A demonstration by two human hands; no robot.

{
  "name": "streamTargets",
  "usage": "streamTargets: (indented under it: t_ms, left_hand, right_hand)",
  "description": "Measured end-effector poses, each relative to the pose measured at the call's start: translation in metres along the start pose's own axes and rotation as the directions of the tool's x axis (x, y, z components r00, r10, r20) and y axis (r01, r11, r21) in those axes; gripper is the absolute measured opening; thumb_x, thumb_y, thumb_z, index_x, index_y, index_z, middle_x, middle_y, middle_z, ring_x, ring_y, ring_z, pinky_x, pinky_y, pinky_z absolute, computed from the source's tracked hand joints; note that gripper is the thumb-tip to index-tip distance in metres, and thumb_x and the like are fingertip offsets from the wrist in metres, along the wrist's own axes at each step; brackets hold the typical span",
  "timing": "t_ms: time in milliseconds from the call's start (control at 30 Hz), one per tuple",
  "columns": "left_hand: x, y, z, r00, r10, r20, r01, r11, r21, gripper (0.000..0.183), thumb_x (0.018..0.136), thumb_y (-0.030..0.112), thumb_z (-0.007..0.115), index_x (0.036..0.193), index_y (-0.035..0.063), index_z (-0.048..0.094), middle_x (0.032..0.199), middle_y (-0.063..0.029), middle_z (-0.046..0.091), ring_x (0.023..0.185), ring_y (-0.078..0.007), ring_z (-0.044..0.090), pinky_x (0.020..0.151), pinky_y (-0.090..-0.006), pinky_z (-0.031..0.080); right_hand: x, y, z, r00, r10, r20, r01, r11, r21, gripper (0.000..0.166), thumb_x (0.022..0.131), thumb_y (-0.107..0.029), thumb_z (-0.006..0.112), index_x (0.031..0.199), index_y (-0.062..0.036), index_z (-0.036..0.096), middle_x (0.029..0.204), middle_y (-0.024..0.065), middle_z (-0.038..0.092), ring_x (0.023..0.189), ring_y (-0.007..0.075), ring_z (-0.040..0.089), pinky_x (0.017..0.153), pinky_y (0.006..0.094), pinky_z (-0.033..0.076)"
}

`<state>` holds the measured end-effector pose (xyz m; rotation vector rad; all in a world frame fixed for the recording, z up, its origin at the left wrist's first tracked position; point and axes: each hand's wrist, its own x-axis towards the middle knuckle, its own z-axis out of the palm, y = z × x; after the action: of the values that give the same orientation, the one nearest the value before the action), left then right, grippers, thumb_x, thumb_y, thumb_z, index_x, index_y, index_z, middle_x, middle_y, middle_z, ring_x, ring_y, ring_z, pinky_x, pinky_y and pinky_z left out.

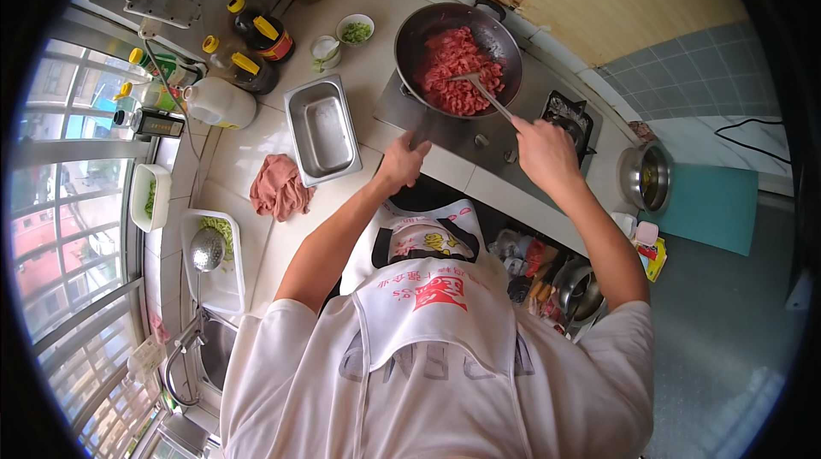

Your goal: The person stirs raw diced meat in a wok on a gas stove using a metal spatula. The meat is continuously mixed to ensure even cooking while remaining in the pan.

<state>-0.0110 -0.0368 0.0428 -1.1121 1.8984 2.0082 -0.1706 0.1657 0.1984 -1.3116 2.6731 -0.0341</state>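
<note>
Red raw-looking meat pieces [458,64] are heaped in a dark wok [510,96] on a gas hob [442,138]. My right hand [545,150] grips the handle of a metal spatula [492,96], whose blade rests among the meat. On the near left side of the wok, my left hand [404,160] is closed around its dark long handle [420,128], mostly covered by the fingers. A steel rectangular pan [324,132] sits left of that hand, with nothing in it. Beside the pan lies a crumpled pinkish cloth [281,188].
Sauce bottles [263,29] and a white jug [221,103] line the left wall. A bowl of chopped greens [355,30] stands left of the wok. A second burner [567,122] and a steel pot [644,176] are to the right. A white basin [240,266] holds a skimmer [208,249].
</note>
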Motion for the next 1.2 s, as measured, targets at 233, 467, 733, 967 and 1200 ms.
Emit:
streamTargets:
  t_ms: [233,467,733,967,1200]
  left_hand:
    - [0.001,-0.007,0.009,0.999,-0.036,0.020,0.037,0.998,-0.058,0.035,0.100,0.028,0.062,0.120,0.0016,0.052,0.073,-0.0036,0.051,0.048,-0.0115,0.048,0.038,-0.0298,0.040]
    - [-0.002,0.001,0.004,0.997,-0.023,0.075,0.028,0.997,-0.072,0.034,0.100,0.027,0.062,0.119,0.0014,0.053,0.072,-0.0037,0.051,0.046,-0.0115,0.047,0.038,-0.0298,0.040]
    - [-0.003,-0.006,0.005,0.999,-0.002,0.047,0.007,0.995,-0.099,0.032,0.101,0.028,0.063,0.114,0.0009,0.052,0.072,-0.0037,0.051,0.046,-0.0114,0.048,0.038,-0.0300,0.039]
    - [-0.005,-0.004,0.007,0.999,-0.006,0.043,0.011,0.995,-0.098,0.031,0.101,0.029,0.063,0.113,0.0025,0.053,0.072,-0.0033,0.051,0.048,-0.0109,0.048,0.039,-0.0298,0.040]
    - [-0.004,-0.009,0.005,0.999,-0.037,0.025,0.039,0.993,-0.114,0.031,0.101,0.029,0.063,0.113,0.0029,0.053,0.072,-0.0026,0.050,0.048,-0.0105,0.048,0.039,-0.0295,0.040]
  right_hand:
    - [0.023,-0.011,0.051,0.989,0.110,0.104,-0.105,0.993,-0.051,0.026,0.088,-0.009,0.060,0.110,-0.0059,0.074,0.090,0.0236,0.072,0.086,0.0409,0.071,0.078,0.0527,0.057]
    - [0.005,0.013,0.032,0.995,0.087,0.056,-0.077,0.983,-0.169,0.017,0.083,-0.005,0.061,0.080,-0.0012,0.077,0.084,0.0241,0.073,0.085,0.0398,0.075,0.077,0.0469,0.061]
    - [0.031,0.065,0.060,0.941,0.312,-0.127,-0.266,0.920,0.289,0.027,0.093,-0.020,0.065,0.118,-0.0109,0.073,0.097,0.0214,0.073,0.096,0.0407,0.070,0.083,0.0511,0.055]
    - [0.101,0.086,0.158,0.820,0.155,0.551,-0.442,-0.440,0.782,0.040,0.102,-0.016,0.059,0.142,-0.0136,0.056,0.074,0.0018,0.055,0.049,0.0048,0.040,0.040,0.0213,0.028]
    - [0.102,0.116,0.071,0.851,0.241,0.466,-0.507,0.149,0.849,0.043,0.100,-0.019,0.064,0.141,-0.0070,0.059,0.073,-0.0017,0.054,0.050,0.0019,0.040,0.039,0.0193,0.026]
